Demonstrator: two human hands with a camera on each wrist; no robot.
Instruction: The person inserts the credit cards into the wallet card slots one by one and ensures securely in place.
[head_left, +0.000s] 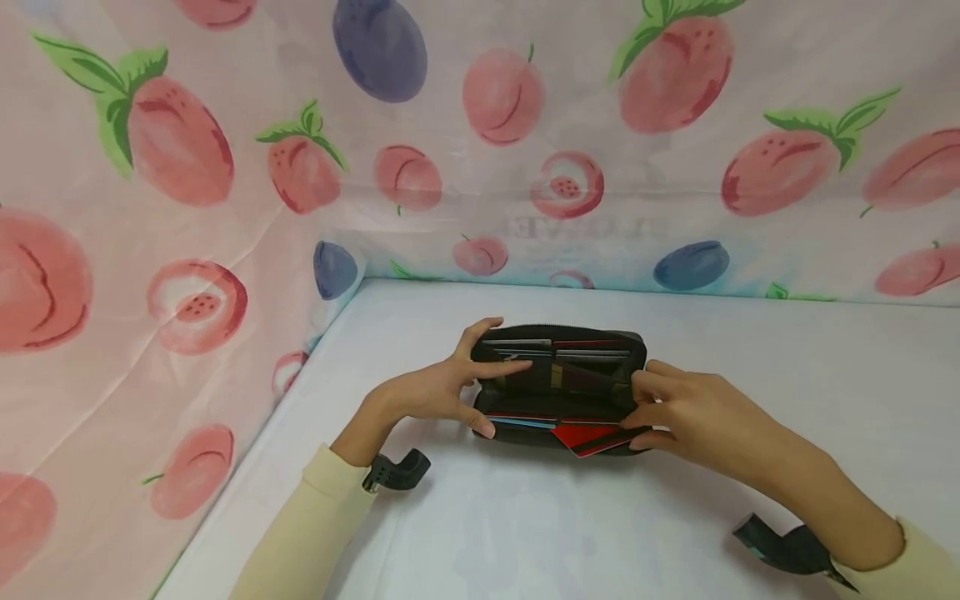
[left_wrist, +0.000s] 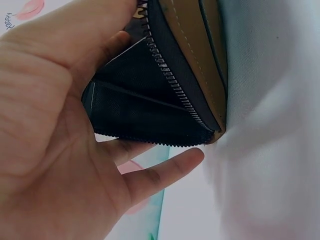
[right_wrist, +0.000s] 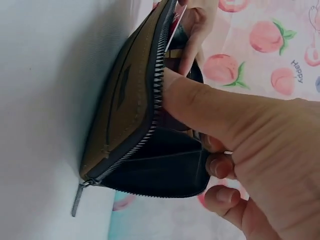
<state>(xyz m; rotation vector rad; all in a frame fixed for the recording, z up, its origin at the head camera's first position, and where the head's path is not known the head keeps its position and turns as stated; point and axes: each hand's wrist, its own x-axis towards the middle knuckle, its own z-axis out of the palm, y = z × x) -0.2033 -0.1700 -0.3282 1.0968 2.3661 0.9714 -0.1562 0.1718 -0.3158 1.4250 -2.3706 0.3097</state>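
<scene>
A dark zip-around wallet (head_left: 525, 404) lies spread apart on the white table, with its zipper teeth showing. Its outer side (right_wrist: 131, 95) is brown in the right wrist view. At its left end, my left hand (head_left: 438, 387) rests its thumb on the near edge, while one straight finger reaches across the inside and another touches the far edge. A red card (head_left: 587, 437) with a dark stripe juts out at a slant from the near slots. My right hand (head_left: 693, 412) pinches the card's right end at the wallet's near right edge; the fingertips partly hide the contact.
Several other cards (head_left: 517, 422) sit in the wallet's slots. A zipper pull (right_wrist: 77, 200) hangs at one corner. The white table (head_left: 480, 525) meets a peach-print cloth (head_left: 450, 167) behind and on the left. Each wrist wears a black device (head_left: 401, 469).
</scene>
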